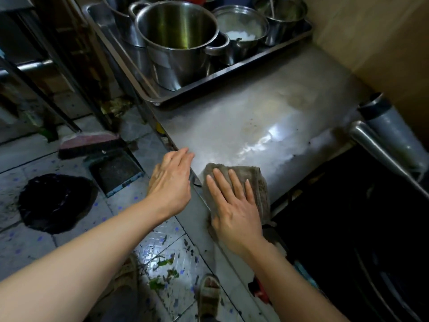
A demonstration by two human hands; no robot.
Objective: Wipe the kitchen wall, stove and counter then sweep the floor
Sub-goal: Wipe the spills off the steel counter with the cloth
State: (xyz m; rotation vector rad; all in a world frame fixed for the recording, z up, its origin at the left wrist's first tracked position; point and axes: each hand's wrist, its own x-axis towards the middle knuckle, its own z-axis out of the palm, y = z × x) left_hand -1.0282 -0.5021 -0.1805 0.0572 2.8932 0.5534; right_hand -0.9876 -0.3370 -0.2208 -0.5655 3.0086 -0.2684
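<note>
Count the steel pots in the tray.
5 round steel pots in view: big front one, one behind-left, small middle, rice-filled, far-right. More may hide beyond the top edge.

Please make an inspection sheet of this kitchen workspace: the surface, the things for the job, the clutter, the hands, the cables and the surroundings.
Surface: steel counter, smeared, with a bright glare patch.
Job's things: grey cloth flat on the counter's near corner; brush and dustpan on the floor.
Clutter: tray holding steel pots; green scraps on the floor tiles.
Hands: right hand presses the cloth with straight fingers; left hand rests open at the counter edge.
Cables: nothing seen.
Surroundings: black bag on the floor; pipe at the right.
</note>
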